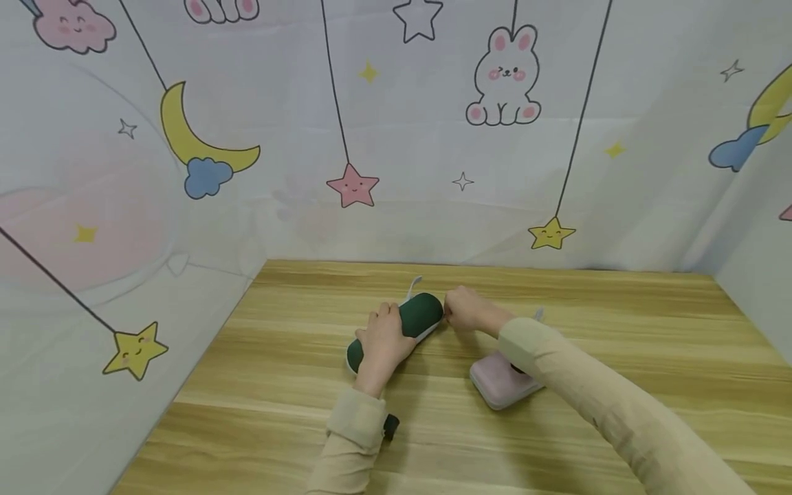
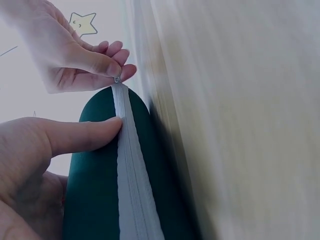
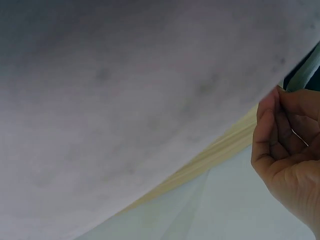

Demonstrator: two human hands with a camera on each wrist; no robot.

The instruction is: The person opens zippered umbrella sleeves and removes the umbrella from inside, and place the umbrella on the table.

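A dark green zippered case with rounded ends lies slanted on the wooden table. My left hand grips it from above, fingers over the far side. In the left wrist view, the left thumb rests beside the light grey zipper, which runs along the case's side. At the case's far end, my right hand pinches the small zipper pull between thumb and forefinger. The right wrist view shows those curled fingers at its right edge, beside a sliver of green. A pale strap sticks out behind the case.
A pale pink case with rounded corners lies under my right forearm, partly hidden by the sleeve; a grey strap shows behind it. A small dark object shows beside my left cuff. Patterned white cloth hangs around the wooden table.
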